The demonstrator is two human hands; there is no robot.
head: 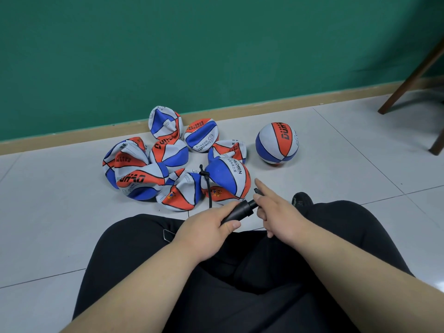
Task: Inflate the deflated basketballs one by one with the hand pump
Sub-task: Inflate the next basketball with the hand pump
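Observation:
A black hand pump (239,211) lies across my lap between both hands. My left hand (206,227) grips its barrel. My right hand (276,212) holds the handle end (258,191), with the index finger stretched out straight. The pump's thin black hose (208,188) runs up to a partly filled basketball (228,180) right in front of my knees. Several deflated red, white and blue basketballs (144,169) lie crumpled in a heap to its left and behind it. One round inflated basketball (277,143) sits apart at the right.
A green wall with a tan skirting board (72,138) runs behind the balls. Dark wooden chair legs (408,80) stand at the far right. My black shoe (301,199) shows by my right knee. Grey floor tiles (348,169) spread around.

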